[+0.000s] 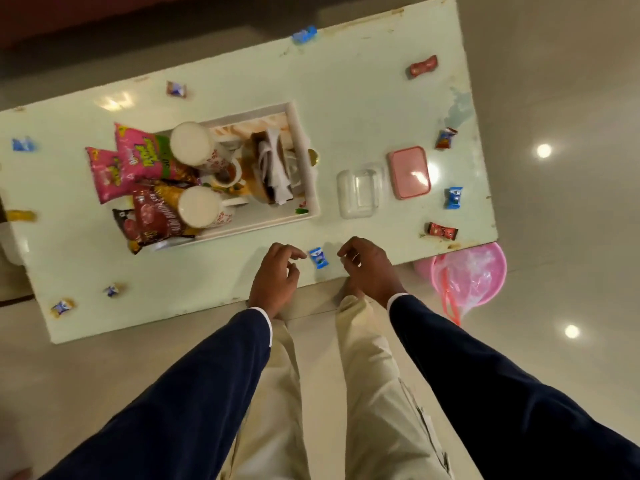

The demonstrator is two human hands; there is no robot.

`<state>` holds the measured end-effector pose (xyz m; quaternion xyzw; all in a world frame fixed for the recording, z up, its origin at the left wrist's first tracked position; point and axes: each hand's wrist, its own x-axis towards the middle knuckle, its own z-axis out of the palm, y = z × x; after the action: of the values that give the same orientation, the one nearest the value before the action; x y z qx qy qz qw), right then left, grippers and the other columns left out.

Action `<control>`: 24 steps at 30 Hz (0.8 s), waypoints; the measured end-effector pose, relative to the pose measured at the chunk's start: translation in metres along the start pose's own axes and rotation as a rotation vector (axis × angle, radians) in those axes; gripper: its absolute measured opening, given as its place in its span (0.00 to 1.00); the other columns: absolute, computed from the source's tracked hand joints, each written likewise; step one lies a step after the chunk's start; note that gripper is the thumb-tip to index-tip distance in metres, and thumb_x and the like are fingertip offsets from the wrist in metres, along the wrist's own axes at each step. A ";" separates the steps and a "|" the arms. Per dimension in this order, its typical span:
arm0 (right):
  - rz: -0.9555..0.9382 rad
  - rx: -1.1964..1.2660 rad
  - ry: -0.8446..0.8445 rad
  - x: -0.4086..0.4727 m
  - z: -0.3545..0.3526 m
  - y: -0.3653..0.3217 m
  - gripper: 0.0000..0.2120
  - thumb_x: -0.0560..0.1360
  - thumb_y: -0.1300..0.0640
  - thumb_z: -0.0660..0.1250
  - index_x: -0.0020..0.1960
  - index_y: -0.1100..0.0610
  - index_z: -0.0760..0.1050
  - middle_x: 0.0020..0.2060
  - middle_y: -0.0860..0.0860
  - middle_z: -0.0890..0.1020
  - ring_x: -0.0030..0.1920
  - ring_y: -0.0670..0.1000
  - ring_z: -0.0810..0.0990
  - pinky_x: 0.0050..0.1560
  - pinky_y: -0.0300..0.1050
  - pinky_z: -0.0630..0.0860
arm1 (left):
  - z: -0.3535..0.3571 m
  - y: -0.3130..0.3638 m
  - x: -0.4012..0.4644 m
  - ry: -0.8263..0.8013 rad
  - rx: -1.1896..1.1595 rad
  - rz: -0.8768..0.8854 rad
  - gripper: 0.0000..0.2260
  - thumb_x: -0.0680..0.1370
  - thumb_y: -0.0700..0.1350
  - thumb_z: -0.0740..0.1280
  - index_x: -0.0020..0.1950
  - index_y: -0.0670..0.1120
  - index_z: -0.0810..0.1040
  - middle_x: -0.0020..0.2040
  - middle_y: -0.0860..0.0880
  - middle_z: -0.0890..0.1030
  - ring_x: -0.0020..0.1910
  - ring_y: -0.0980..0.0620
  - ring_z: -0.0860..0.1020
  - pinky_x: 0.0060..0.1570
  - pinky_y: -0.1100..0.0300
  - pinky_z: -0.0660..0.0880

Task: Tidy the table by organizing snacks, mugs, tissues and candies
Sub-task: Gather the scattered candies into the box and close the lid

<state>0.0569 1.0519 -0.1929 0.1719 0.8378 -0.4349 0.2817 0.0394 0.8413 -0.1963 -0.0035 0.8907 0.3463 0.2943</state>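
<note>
A white rectangular tray (pixel 304 147) sits centre-left of the frame, holding two upturned white mugs (pixel 194 143), crumpled white tissues (pixel 273 168) and pink and red snack packets (pixel 138 161) spilling over its left end. Small wrapped candies lie scattered; a blue-wrapped candy (pixel 318 258) lies lower centre.

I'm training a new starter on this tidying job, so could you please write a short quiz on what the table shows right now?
1. True or false: the clear container has its pink lid on.
2. Which candy lies between the left hand and the right hand? A) red B) blue C) yellow
3. Fill in: the two white mugs stand inside the white ____.

Key
1. False: the lid lies beside it on the table.
2. B: the blue candy, touched by neither hand.
3. tray, along with the snack packets.
</note>
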 end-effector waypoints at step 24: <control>-0.634 -0.616 -0.466 0.054 0.370 -0.285 0.15 0.76 0.56 0.68 0.61 0.51 0.71 0.57 0.49 0.74 0.49 0.52 0.79 0.47 0.53 0.80 | -0.207 -0.340 -0.116 0.602 -0.096 -0.666 0.22 0.74 0.43 0.71 0.67 0.47 0.71 0.69 0.46 0.69 0.62 0.41 0.75 0.58 0.45 0.73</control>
<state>-0.0176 0.5890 -0.2176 -0.2844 0.8533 -0.2581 0.3528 0.0983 0.4319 -0.2223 -0.4043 0.8699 0.2571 0.1170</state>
